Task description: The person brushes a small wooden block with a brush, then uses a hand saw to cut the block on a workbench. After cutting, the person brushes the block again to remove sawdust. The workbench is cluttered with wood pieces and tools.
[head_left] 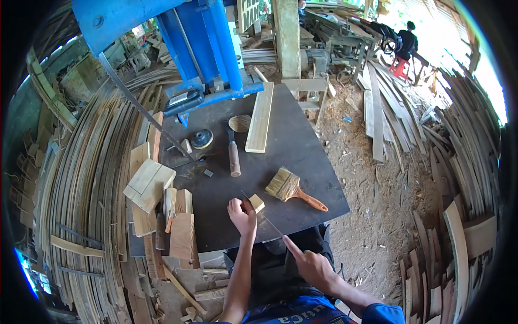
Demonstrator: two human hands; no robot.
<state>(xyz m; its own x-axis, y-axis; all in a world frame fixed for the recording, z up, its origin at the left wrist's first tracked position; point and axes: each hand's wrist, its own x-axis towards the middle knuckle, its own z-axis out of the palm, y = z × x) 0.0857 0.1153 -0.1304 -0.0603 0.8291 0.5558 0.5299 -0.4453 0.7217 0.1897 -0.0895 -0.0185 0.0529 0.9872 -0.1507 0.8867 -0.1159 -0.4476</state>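
Observation:
At the near edge of the dark table (302, 140), my left hand (243, 217) is closed on a small pale wooden block (257, 203). My right hand (317, 271) grips a long, thin, straight metal tool (273, 225), its index finger stretched along it. The tool runs up to the left, beside or under the block; I cannot tell which. Its handle is hidden in the hand, and whether it is a file or a blade does not show. A wide paintbrush (294, 189) with an orange-brown handle lies right of the block.
A blue bandsaw (210, 48) rises over the table, its blade (145, 110) slanting down at left. Wood blocks (150, 183) are piled on the left. A wooden-handled tool (234, 159), a black disc (202, 139) and a board (260, 119) lie farther back. A person (407, 42) sits far right.

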